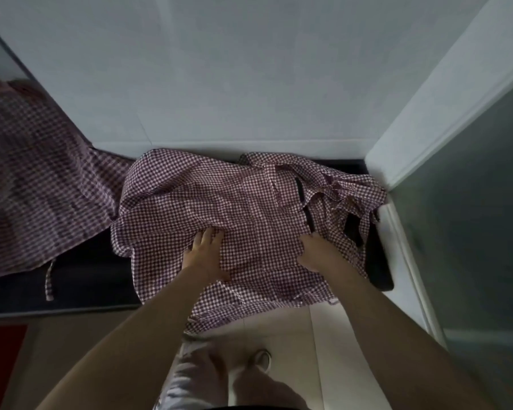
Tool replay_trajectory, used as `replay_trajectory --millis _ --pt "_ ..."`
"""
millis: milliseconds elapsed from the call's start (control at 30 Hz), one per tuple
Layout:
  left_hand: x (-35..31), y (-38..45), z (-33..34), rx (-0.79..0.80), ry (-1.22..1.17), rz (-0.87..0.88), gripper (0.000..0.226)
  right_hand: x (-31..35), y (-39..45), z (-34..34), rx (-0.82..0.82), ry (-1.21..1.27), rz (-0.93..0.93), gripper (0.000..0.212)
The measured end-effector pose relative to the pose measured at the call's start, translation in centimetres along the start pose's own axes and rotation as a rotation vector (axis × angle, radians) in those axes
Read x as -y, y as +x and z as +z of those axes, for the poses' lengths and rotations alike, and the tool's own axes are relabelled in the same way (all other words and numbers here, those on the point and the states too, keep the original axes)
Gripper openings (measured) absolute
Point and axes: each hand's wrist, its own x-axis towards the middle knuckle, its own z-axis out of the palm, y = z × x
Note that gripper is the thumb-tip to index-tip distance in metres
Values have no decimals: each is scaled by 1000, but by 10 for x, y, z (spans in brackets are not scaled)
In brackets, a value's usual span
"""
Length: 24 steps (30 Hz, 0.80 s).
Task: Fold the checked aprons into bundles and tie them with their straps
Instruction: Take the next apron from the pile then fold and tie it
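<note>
On the dark counter (pixel 95 279) lies a crumpled checked apron (pixel 219 196) — left hand (pixel 203 257) and right hand (pixel 315 253) press it, fingers spread flat; second apron (pixel 36 184) left of it.

A dark counter top (pixel 95 279) stretches left of the grip and shows again just right of it. A pale wall (pixel 249 69) rises beyond the grip. Right of it stands a white door frame (pixel 444 113). Below the grip lies a light tiled floor (pixel 332 350), with a red mat (pixel 1 359) far left.
</note>
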Motion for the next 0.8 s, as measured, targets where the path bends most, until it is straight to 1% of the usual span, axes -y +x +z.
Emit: replay_trajectory --millis 33,67,133,167,200,233,267,300,333,367,400,433,467,533,567,600,700,733,800 --pt "2 -2 -1 -8 23 9 116 3 -1 -1 20 4 4 30" --pt "2 -5 -2 -32 36 15 105 6 -2 0 34 0 4 29" --pt "2 -12 -4 -161 19 -1 75 12 -3 3 -12 -33 5 27" --pt "2 -14 -3 -237 -1 -27 66 15 -4 5 -45 -46 8 27" --pt "3 -15 -2 -287 -32 -57 66 17 -4 9 -66 -53 5 33" --pt "6 -16 -1 -289 -70 -80 72 18 -6 13 -53 -55 -3 43" --pt "9 -16 0 -230 -100 -99 81 20 -10 15 -29 -49 -14 49" --pt "12 -17 2 -137 -112 -109 90 21 -13 17 -25 -43 -24 48" --pt "14 -18 3 -53 -105 -111 95 21 -15 17 -43 -37 -23 42" --pt "16 -19 5 -10 -100 -110 96 21 -16 18 -77 -24 -33 35" --pt "16 -21 5 -21 -105 -110 92 23 -17 17 -86 1 -41 30" --pt "15 -23 5 -62 -118 -114 85 24 -17 15 -56 35 -42 29" --pt "14 -24 4 -114 -122 -123 77 27 -17 10 33 52 -27 34" --pt "13 -25 1 -172 -100 -148 68 35 -17 1 233 -38 11 45" --pt "14 -23 -1 -176 -104 -158 67 40 -14 -3 229 -97 31 47" --pt "15 -21 -3 -182 -117 -165 68 46 -12 -7 170 -123 50 43" --pt "20 -11 -14 -288 -138 -160 65 67 4 -17 -207 -38 8 26" --pt "21 -8 -19 -327 -138 -150 65 74 8 -21 -327 -9 -10 27" --pt "23 2 -31 -388 -149 -130 66 83 23 -27 -485 -48 -61 38"
